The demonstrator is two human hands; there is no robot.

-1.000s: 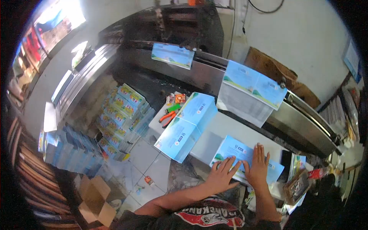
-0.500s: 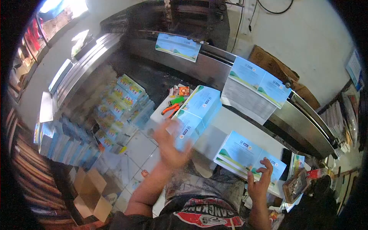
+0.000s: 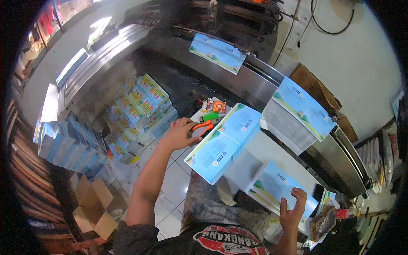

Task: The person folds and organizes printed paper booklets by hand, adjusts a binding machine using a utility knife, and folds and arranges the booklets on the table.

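My left hand is at the orange-handled tool, fingers and thumb apart, fingertips right by its handles. Only part of that tool shows beside the tall stack of blue printed booklets, which stands on the white tabletop. A green object and a small orange-and-white pack lie just behind the tool. Over the right end of a lower stack of blue printed sheets is my right hand, its thumb and fingers spread and curved. The top sheet there bows up from the stack.
Printed sheets hang over the metal rail at the back, with another blue sheet further left. Many booklet piles stand at left. An opened cardboard box sits on the tiled floor. A brown tray is at right.
My left hand has moved from the near end of the tall stack to the orange-handled tool. The top sheet under my right hand now bows upward. The camera view has shifted.
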